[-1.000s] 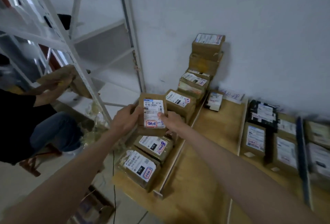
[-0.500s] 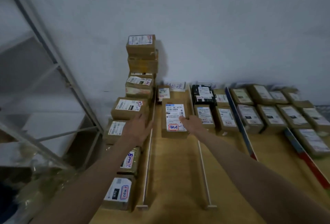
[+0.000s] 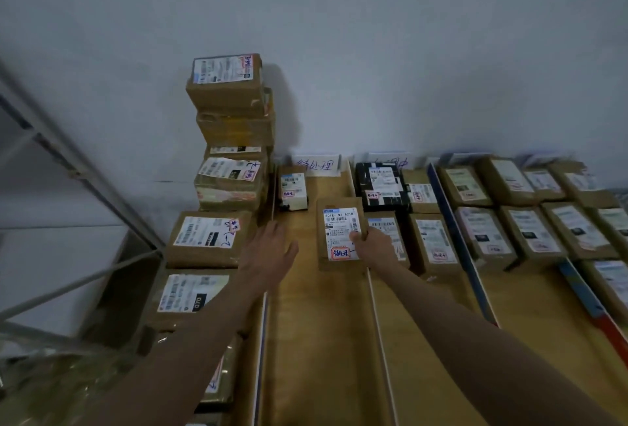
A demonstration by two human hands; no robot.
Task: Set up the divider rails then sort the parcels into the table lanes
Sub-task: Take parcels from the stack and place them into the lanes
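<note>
A brown cardboard parcel [image 3: 341,238] with a white shipping label lies in a lane of a wooden table [image 3: 319,340], between two pale divider rails [image 3: 376,334]. The right hand [image 3: 372,244] grasps its right edge, thumb on the label. The left hand [image 3: 272,252] hangs just left of it, fingers relaxed, grasping nothing. A smaller parcel [image 3: 293,187] sits further up the lane near a handwritten sign [image 3: 316,164]. A tall stack of boxes [image 3: 229,130] stands to the left, rows of parcels [image 3: 530,225] to the right.
</note>
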